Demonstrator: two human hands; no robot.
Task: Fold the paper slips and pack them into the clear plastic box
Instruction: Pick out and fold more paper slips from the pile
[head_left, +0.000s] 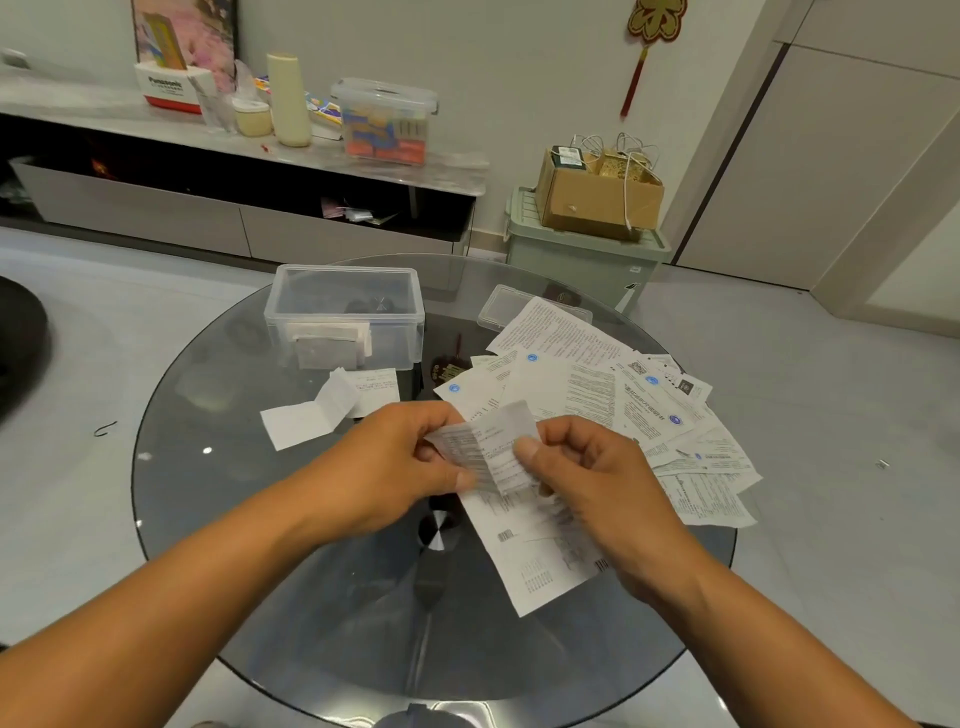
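Observation:
Over the middle of the round glass table (218, 519), both my hands hold one long printed paper slip (535, 540). My left hand (395, 462) pinches its upper left part and my right hand (587, 467) pinches its upper right part, with the top bent over. The slip's lower end hangs down toward me. The clear plastic box (345, 312) stands open at the back left of the table with folded slips (327, 345) inside. A loose pile of unfolded slips (623, 400) spreads over the right side.
The box's clear lid (506, 306) lies behind the pile. Two partly folded slips (332, 410) lie in front of the box. Beyond the table are a green storage bin (582, 260) with a cardboard box on it and a low cabinet (234, 171).

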